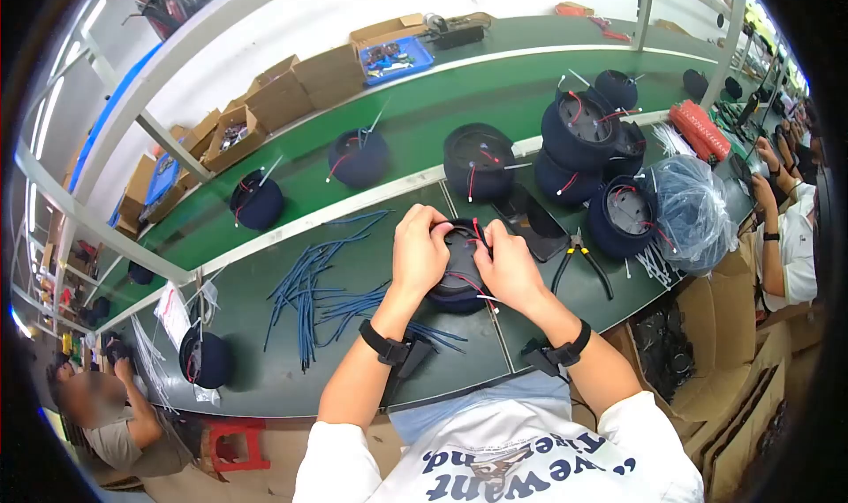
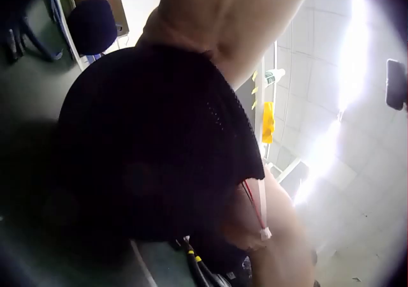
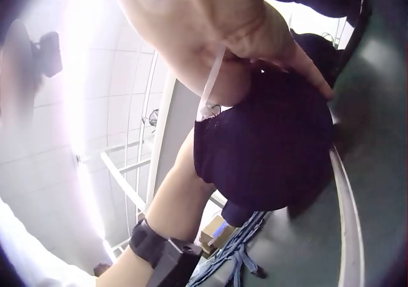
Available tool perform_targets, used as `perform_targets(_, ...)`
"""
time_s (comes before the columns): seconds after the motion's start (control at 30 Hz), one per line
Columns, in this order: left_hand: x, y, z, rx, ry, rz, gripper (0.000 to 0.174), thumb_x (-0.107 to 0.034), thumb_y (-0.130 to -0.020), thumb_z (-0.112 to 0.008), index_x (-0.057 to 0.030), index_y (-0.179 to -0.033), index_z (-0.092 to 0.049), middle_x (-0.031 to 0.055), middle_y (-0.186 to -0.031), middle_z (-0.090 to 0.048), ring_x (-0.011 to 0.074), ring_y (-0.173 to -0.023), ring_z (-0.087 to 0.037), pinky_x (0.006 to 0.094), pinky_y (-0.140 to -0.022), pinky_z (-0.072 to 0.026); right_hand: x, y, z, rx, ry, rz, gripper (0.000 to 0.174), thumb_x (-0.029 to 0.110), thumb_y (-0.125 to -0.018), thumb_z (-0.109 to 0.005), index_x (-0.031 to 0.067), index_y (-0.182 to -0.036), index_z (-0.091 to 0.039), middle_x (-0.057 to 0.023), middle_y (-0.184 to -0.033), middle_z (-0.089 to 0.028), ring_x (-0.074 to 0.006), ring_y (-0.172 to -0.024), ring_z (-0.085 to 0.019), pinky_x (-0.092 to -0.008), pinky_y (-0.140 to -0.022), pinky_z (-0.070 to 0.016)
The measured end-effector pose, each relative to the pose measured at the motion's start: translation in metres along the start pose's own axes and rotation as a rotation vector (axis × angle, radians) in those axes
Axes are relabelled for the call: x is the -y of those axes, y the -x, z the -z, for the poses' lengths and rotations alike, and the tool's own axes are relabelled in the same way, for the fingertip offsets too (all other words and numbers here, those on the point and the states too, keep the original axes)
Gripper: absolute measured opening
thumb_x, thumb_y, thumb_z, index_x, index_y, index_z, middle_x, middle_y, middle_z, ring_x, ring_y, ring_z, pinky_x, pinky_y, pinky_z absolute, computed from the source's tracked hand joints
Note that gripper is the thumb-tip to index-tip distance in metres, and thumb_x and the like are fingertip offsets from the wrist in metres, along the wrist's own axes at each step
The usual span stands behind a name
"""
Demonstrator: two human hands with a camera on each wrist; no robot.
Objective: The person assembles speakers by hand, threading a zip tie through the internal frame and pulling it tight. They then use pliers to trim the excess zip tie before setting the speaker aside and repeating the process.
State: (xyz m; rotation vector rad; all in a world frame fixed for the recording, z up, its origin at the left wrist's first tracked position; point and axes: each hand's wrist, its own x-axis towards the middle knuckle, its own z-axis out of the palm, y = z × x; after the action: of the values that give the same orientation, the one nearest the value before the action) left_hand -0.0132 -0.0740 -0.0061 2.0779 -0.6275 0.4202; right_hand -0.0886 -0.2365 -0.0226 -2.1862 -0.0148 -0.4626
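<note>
A round body (image 1: 461,260) covered in navy knitted fabric stands on the dark green bench between both hands, its black open face up, with red wires and a white connector. My left hand (image 1: 419,251) grips its left rim, thumb over the edge. On the opposite side my right hand (image 1: 512,269) pinches the far right rim beside a red wire (image 1: 480,231). In the left wrist view the body's dark fabric side (image 2: 146,147) fills the middle, a connector (image 2: 265,233) hanging at its edge. A white cable tie (image 3: 212,83) crosses the right hand in the right wrist view.
Blue sleeve strips (image 1: 305,295) lie to the left. A black tray-like slab (image 1: 533,220) and yellow-marked pliers (image 1: 578,254) lie right. Several similar bodies (image 1: 479,163) stand behind and right, near a clear plastic bag (image 1: 693,216). An open carton (image 1: 720,353) is at the bench's right edge.
</note>
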Motion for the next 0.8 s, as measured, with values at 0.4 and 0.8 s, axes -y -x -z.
perform_targets(0.4, 0.000, 0.002, -0.002, -0.153, 0.017, -0.157, 0.008, 0.003, -0.088, -0.072, 0.0009, -0.096, -0.072, 0.0145, -0.091, -0.069, 0.0312, -0.082, -0.068, 0.0389, -0.075, -0.0537, 0.017, -0.002, 0.013, 0.059, 0.150, -0.128, 0.021, 0.010, -0.094, -0.071, -0.0030, -0.094, -0.055, -0.0225, -0.074, -0.066, -0.0437, -0.074, -0.072, -0.0498, -0.066, -0.0563)
perform_targets(0.8, -0.037, 0.061, 0.031, 0.362, -0.012, -0.357, 0.026, -0.014, -0.078, -0.088, -0.0112, -0.103, -0.079, 0.0003, -0.095, -0.068, 0.0215, -0.084, -0.060, 0.0371, -0.073, -0.0417, -0.016, 0.025, 0.068, 0.416, -0.397, 0.166, 0.024, -0.004, -0.091, -0.073, 0.0003, -0.115, -0.072, -0.0109, -0.101, -0.074, -0.0201, -0.086, -0.071, -0.0322, -0.081, -0.0571)
